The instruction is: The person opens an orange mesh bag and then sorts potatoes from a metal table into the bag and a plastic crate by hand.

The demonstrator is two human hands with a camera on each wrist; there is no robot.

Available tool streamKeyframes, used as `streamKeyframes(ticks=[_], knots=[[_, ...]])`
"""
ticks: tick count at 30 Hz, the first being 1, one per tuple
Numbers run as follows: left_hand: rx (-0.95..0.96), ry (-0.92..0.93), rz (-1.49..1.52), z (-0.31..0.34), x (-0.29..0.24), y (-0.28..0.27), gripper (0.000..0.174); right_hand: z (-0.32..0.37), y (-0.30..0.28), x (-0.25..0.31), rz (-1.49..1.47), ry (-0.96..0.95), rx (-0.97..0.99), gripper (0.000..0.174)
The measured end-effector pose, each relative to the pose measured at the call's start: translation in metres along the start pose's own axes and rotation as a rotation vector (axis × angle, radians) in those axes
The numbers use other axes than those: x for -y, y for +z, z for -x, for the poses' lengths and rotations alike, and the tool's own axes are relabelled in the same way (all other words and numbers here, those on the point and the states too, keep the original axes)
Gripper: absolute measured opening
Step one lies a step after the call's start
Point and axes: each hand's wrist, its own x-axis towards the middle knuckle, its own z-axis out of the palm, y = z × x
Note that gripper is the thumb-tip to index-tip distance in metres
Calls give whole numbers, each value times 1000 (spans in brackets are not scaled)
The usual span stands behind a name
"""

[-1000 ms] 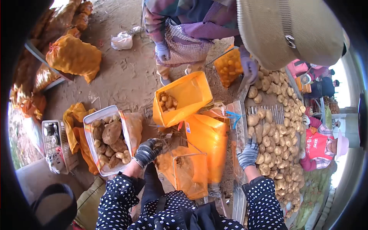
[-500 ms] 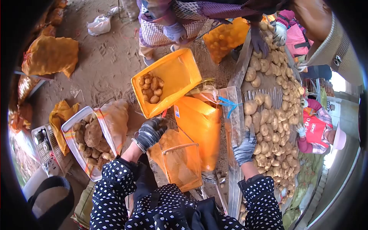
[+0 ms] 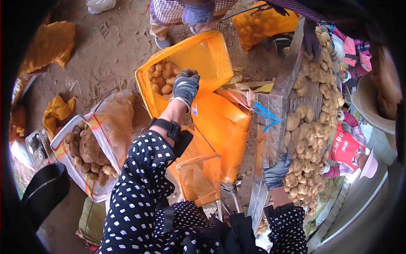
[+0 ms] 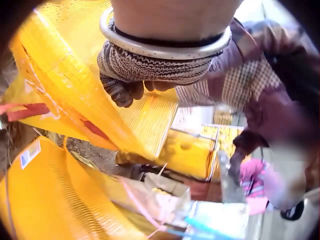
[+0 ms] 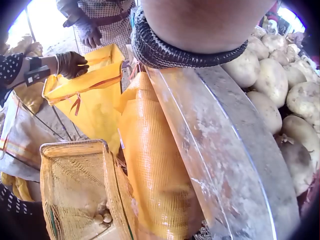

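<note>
My left hand [image 3: 186, 88], in a striped grey glove, is over the mouth of a raised orange mesh bag [image 3: 230, 63] with small potatoes [image 3: 163, 76] inside. Its fingers bend inward; I cannot tell whether they hold anything. Seen from the left wrist, the gloved left hand [image 4: 150, 70] is close to the bag's yellow-orange mesh wall [image 4: 75, 75]. My gloved right hand [image 3: 277, 171] lies with extended fingers at the metal rim [image 3: 279, 91] of the sorting table, beside heaped potatoes [image 3: 308, 148]. Only its cuff [image 5: 185, 55] appears in the right wrist view.
A full orange sack [image 3: 226, 144] stands between the table and a framed mesh bag [image 3: 198, 178]. To the left, a white-edged bag [image 3: 97, 182] holds dirty potatoes and a large clod. A gloved person [image 3: 198, 15] stands opposite; a red-vested worker [image 3: 347, 146] is across the table.
My left hand has moved up and forward from beside the white-edged bag to over the raised orange bag. My right hand stays at the table rim. The view has shifted.
</note>
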Motion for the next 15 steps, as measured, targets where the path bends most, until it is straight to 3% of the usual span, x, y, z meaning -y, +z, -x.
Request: streamKeyframes(ticks=[2, 3, 6, 12, 14, 15], knots=[[-32, -162, -13, -35, 6, 0, 28, -3, 1, 1, 10, 22, 20, 78], [-147, -132, -211, -53, 7, 1, 33, -2, 1, 0, 17, 14, 31, 78], [35, -114, -888, -134, 52, 0, 34, 1, 5, -4, -4, 39, 45, 78], [279, -246, -1248, -225, 70, 30, 33, 2, -5, 3, -19, 87, 85, 75], [357, -417, -1228, -282, 96, 48, 33, 0, -7, 3, -122, 88, 101, 77], [379, -703, -1084, -345, 127, 65, 33, -1, -10, 4, -102, 72, 114, 79]])
